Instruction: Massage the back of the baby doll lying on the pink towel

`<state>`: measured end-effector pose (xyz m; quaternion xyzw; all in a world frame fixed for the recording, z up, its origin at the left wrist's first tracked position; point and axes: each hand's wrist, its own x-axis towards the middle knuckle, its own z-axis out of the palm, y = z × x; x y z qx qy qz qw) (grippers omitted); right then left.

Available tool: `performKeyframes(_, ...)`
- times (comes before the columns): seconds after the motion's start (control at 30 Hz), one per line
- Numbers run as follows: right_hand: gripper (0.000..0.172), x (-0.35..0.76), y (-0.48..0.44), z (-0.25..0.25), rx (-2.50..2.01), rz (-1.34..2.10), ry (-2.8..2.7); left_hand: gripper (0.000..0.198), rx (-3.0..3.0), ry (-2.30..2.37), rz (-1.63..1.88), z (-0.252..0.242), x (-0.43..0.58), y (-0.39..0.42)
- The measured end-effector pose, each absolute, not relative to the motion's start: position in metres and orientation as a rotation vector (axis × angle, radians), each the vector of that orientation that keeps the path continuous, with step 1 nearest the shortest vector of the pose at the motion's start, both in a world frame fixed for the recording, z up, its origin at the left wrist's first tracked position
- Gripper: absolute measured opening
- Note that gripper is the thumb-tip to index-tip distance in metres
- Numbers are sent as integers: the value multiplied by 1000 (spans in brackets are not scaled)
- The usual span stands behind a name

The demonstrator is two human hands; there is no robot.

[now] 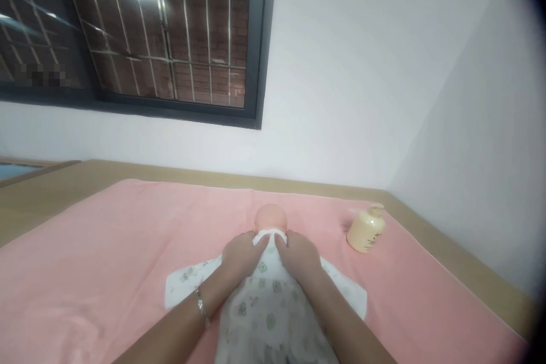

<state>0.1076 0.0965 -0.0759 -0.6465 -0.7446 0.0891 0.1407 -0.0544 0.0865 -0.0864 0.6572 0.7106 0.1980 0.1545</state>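
Two bare hands are in view, one left hand [241, 255] and one right hand [302, 255], with one bracelet [201, 304] between them. There is one baby doll [271, 217] and one printed baby garment [273, 301] with two sleeves [187, 281]. The person has one pump bottle [365, 233], one pink cloth [128, 239] and one tabletop [42, 210]. Behind stand two walls [362, 68] and one window [258, 40]; its metal bars [207, 28] number more than five, the exact count lost among reflections.
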Motion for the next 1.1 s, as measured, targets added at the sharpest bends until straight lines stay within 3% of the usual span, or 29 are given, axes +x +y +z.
performKeyframes(0.23,36,94,65,-58,-1702,-108,-2485,59,1889,2071,541,-77,-53,78)
performKeyframes(0.33,30,95,62,-59,-1617,-89,-2501,54,2001,2047,528,-71,-49,70)
performKeyframes(0.57,52,109,82,-62,-1805,309,-2249,43,2463,2080,407,-73,-36,50)
performKeyframes(0.83,40,111,60,-58,-1679,149,-2387,37,2290,1963,515,-70,-48,63)
performKeyframes(1.1,56,117,86,-61,-1747,491,-2233,37,2349,2095,395,-66,-29,43)
